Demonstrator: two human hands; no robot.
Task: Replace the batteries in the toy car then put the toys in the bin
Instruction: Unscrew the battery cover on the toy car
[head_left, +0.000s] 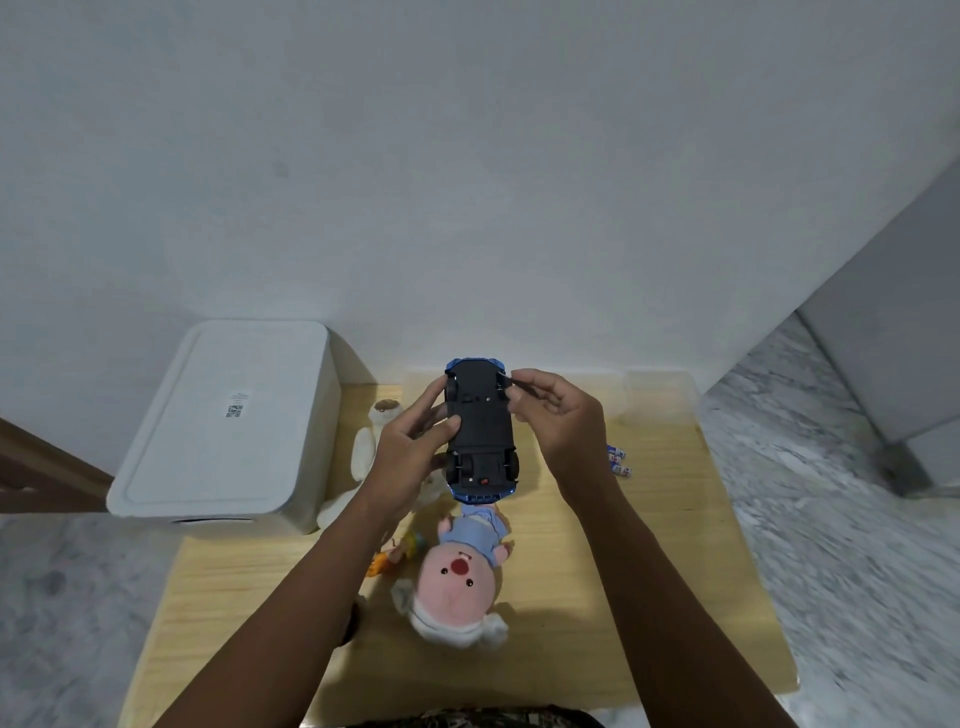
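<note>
Left hand (415, 441) grips the toy car (480, 431) belly-up, exposing its underside; right hand (558, 415) fingers pinch its far wheel end.

- The blue toy car (480, 431) is being held upside down above the table, black underside facing up.
- Batteries (620, 462) are lying on the table's right side.
- The white lidded bin (228, 426) is sitting at left.
- The pink pig plush (460, 577) is lying on its back.
</note>
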